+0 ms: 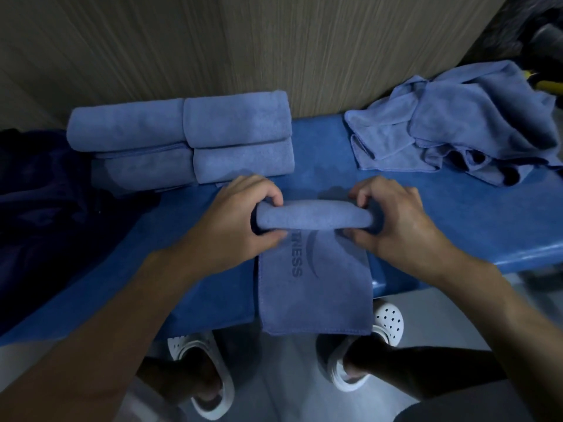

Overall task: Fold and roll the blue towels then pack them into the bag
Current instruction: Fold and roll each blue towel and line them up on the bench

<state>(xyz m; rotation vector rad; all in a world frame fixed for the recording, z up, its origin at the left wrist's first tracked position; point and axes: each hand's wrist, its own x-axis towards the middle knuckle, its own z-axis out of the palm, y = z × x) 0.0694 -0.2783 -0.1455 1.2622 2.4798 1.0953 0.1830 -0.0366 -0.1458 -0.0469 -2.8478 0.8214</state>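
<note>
Head view: left hand (240,222) and right hand (396,222) each clench one end of the half-rolled blue towel (313,216), fingers curled over it, mid-way along the blue bench (457,214). Turn both ends evenly and snugly so the roll stays straight. Its printed tail (313,296) drapes over the near edge; draw it up gradually. Four rolled towels (182,138) sit just behind-left, and the loose towel pile (457,126) lies well right, leaving room between

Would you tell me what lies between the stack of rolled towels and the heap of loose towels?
Only the bare blue bench top lies between the rolled towels and the loose towels, as the head view shows.
</note>
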